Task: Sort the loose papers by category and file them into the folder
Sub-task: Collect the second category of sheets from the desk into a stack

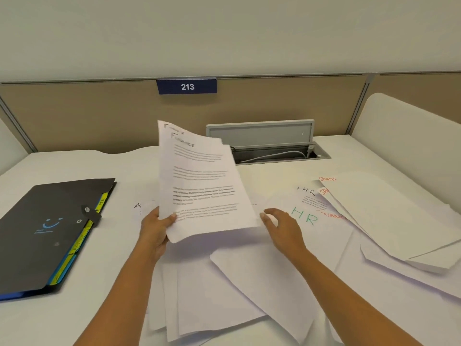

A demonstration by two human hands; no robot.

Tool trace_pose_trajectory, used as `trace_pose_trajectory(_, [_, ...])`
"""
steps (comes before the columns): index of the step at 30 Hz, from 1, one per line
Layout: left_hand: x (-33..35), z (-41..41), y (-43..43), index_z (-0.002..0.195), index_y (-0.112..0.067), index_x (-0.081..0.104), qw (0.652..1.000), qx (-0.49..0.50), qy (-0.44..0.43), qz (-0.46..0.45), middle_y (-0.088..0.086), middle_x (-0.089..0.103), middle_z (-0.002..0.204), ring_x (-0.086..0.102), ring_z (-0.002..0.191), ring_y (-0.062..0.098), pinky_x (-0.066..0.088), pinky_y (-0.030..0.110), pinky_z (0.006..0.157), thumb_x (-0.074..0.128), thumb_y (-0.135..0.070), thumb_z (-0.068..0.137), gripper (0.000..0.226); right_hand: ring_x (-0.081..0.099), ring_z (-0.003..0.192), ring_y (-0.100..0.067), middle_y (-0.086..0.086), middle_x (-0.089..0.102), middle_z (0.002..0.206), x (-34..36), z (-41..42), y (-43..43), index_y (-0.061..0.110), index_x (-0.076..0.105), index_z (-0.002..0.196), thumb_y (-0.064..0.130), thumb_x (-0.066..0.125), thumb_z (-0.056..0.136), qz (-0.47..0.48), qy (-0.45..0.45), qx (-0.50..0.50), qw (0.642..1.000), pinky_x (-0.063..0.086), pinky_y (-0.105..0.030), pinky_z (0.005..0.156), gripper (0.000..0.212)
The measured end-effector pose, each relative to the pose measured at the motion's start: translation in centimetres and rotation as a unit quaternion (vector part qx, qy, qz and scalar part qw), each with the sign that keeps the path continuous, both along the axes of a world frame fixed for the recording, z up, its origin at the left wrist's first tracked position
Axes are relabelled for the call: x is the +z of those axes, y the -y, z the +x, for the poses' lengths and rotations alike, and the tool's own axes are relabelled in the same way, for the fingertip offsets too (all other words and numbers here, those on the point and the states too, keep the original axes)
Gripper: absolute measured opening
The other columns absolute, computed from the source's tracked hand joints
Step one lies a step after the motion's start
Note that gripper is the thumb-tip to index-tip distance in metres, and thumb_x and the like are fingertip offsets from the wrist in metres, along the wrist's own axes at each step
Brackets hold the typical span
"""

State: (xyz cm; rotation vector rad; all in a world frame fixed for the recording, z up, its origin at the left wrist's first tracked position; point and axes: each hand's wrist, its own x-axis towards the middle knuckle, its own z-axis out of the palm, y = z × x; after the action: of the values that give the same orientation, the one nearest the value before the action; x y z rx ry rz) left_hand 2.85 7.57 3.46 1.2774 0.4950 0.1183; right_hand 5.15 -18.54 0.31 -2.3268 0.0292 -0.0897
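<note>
1. The left hand (156, 229) is gripping a sheaf of printed papers (202, 186) by its lower left corner, the thumb lying on the front page and the rest of the hand going behind.
2. The sheaf is standing raised off the tabletop (274, 176), leaning back toward 12 o'clock. Its top page is carrying a handwritten heading and blocks of print too blurred to read.
3. The right hand (282, 229) is hovering at 3 o'clock of the sheaf, just beside its lower right edge. Its fingers (267, 217) are lying loosely extended and holding nothing; I cannot tell whether the tips are touching the paper.
4. The loose papers (249, 283) are lying fanned and overlapping on the tabletop at 6 o'clock of the sheaf, under both forearms.
5. A sheet marked "HR" in green (305, 217) is lying flat at 3 o'clock, just past the right hand.
6. A stack of sheets with "SPORTS" in red (386, 216) is resting further out at 3 o'clock, overlapping the papers around it.
7. The folder (50, 233) is lying flat and strapped closed at 9 o'clock, well apart from the sheaf. It is black, with yellow tabs and blue dividers showing along its right edge.
8. An open cable hatch (274, 146) is sitting at 1 o'clock with a white cable inside.
9. A blue plate reading "213" (187, 86) is hanging on the partition at 12 o'clock.
</note>
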Motion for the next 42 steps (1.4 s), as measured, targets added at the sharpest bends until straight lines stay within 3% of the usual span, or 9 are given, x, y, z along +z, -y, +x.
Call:
trace_pose_trajectory(3, [-0.5, -0.1, -1.8, 0.13, -0.005, 0.048, 0.999, 0.042, 0.018, -0.018, 0.012, 0.055, 0.128, 0.055, 0.104, 0.026, 0.044, 0.038, 0.089, 0.049, 0.006, 0.09, 0.042, 0.014, 0.145, -0.016, -0.005, 0.022, 0.155, -1.4, -0.5, -0.2, 0.02, 0.033, 0.144, 0.05, 0.035, 0.096, -0.138, -0.084, 0.055, 0.985, 0.008, -0.041, 0.117, 0.056])
trace_pose_trajectory(6, [-0.8, -0.5, -3.2, 0.133, -0.006, 0.046, 0.997, 0.064, 0.02, -0.03, 0.012, 0.053, 0.132, 0.054, 0.108, 0.025, 0.044, 0.038, 0.091, 0.049, 0.005, 0.09, 0.044, 0.005, 0.146, -0.015, -0.004, 0.01, 0.158, -2.2, -1.4, -1.6, 0.022, 0.024, 0.147, 0.053, 0.034, 0.095, -0.178, -0.104, 0.127, 0.97, 0.0, -0.043, 0.117, 0.061])
trace_pose_trajectory(14, [-1.4, -1.5, -4.3, 0.132, -0.006, 0.046, 0.995, 0.09, 0.01, -0.037, 0.012, 0.053, 0.132, 0.054, 0.106, 0.025, 0.049, 0.035, 0.081, 0.049, 0.005, 0.09, 0.043, 0.003, 0.146, -0.011, -0.002, 0.009, 0.159, -2.5, -2.6, -6.0, 0.02, 0.022, 0.148, 0.046, 0.039, 0.096, -0.178, -0.066, 0.29, 0.938, -0.004, -0.039, 0.117, 0.06])
trace_pose_trajectory(18, [-1.4, -1.6, -4.1, 0.132, -0.006, 0.046, 0.995, 0.088, 0.01, -0.041, 0.012, 0.053, 0.133, 0.054, 0.106, 0.025, 0.049, 0.03, 0.074, 0.049, 0.004, 0.091, 0.043, 0.009, 0.146, -0.012, -0.002, 0.017, 0.157, -2.2, -2.9, -7.5, 0.016, 0.029, 0.146, 0.031, 0.042, 0.099, -0.105, -0.061, 0.355, 0.927, 0.001, -0.036, 0.117, 0.051])
trace_pose_trajectory(21, [-1.5, -1.7, -3.7, 0.131, -0.007, 0.047, 0.996, 0.084, 0.006, -0.039, 0.011, 0.053, 0.132, 0.054, 0.105, 0.024, 0.052, 0.028, 0.071, 0.05, 0.004, 0.091, 0.042, 0.015, 0.144, -0.008, 0.001, 0.027, 0.153, -1.8, -2.5, -6.3, 0.017, 0.038, 0.14, 0.019, 0.041, 0.099, -0.089, 0.001, 0.248, 0.965, 0.002, -0.034, 0.117, 0.042])
trace_pose_trajectory(25, [-1.6, -1.6, -3.2, 0.131, -0.007, 0.047, 0.997, 0.074, 0.006, -0.038, 0.01, 0.053, 0.132, 0.054, 0.105, 0.023, 0.056, 0.024, 0.063, 0.05, 0.004, 0.091, 0.042, 0.004, 0.146, -0.016, -0.004, 0.017, 0.156, -2.3, -2.0, -3.6, 0.018, 0.031, 0.142, 0.036, 0.039, 0.098, -0.193, -0.019, 0.04, 0.98, 0.002, -0.043, 0.117, 0.049])
trace_pose_trajectory(35, [-1.5, -1.0, -1.9, 0.13, -0.007, 0.049, 0.997, 0.064, 0.007, -0.045, 0.01, 0.056, 0.125, 0.055, 0.104, 0.024, 0.056, 0.018, 0.054, 0.05, 0.004, 0.09, 0.041, -0.006, 0.146, -0.02, -0.01, -0.002, 0.158, -2.6, -2.7, -6.7, 0.015, 0.016, 0.149, 0.047, 0.041, 0.095, -0.168, -0.096, 0.165, 0.967, -0.008, -0.044, 0.116, 0.067])
trace_pose_trajectory(39, [-1.6, -1.0, -2.0, 0.13, -0.006, 0.049, 0.997, 0.065, 0.01, -0.041, 0.01, 0.055, 0.128, 0.055, 0.105, 0.024, 0.057, 0.025, 0.063, 0.05, 0.005, 0.09, 0.042, -0.006, 0.146, -0.021, -0.01, -0.003, 0.158, -2.1, -2.5, -8.6, 0.01, 0.014, 0.149, 0.036, 0.041, 0.098, -0.118, -0.12, 0.192, 0.967, -0.007, -0.041, 0.117, 0.064])
trace_pose_trajectory(42, [-1.6, -1.2, -2.3, 0.131, -0.006, 0.048, 0.997, 0.068, 0.009, -0.038, 0.01, 0.054, 0.13, 0.054, 0.105, 0.024, 0.05, 0.031, 0.074, 0.049, 0.005, 0.09, 0.042, 0.005, 0.146, -0.02, -0.006, 0.002, 0.158, -1.9, -2.3, -8.9, 0.012, 0.022, 0.148, 0.021, 0.045, 0.097, -0.006, -0.122, 0.193, 0.974, 0.01, -0.032, 0.118, 0.057])
